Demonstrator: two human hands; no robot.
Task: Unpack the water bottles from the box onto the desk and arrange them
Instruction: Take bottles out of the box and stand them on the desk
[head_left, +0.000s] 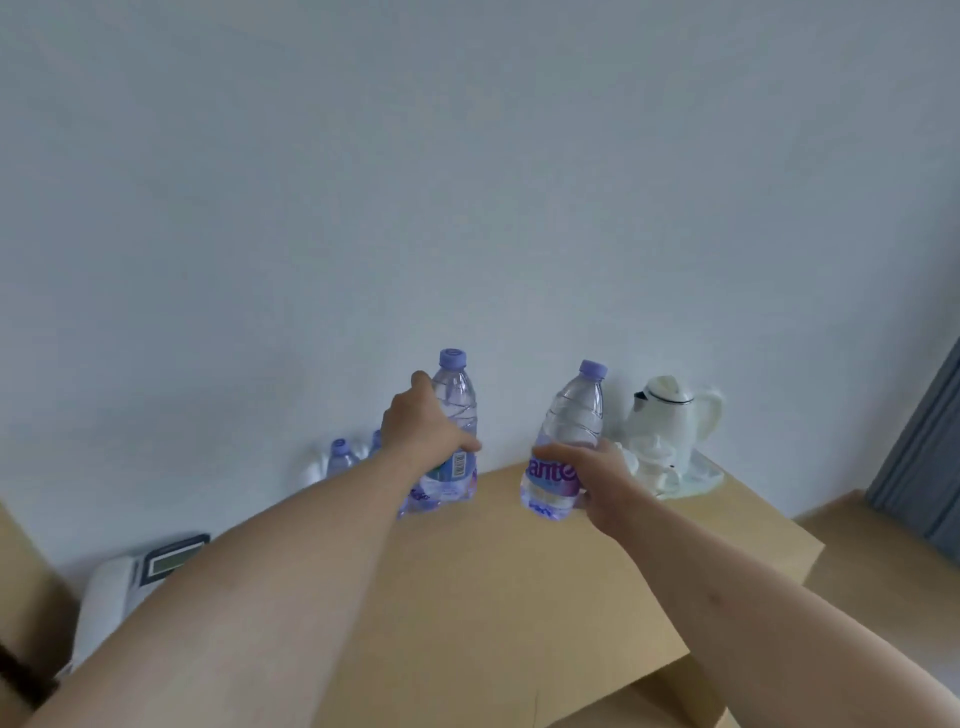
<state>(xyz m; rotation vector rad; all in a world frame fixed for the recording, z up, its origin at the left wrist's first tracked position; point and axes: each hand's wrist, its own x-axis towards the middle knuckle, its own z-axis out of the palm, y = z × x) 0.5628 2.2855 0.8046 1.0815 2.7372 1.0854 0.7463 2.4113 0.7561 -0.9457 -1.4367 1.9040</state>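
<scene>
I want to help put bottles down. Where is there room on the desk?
The biggest bare patch of desk is the near part, between the two forearms. A narrower gap lies between the bottle in the left hand and the bottle in the right hand. It is crowded by the wall: small bottles at the left, and the white kettle on its tray at the right.

clear bottles capped in lilac, labels purple with white lettering; desk light tan; kettle white, black-trimmed; wall pale blue-grey.
</scene>
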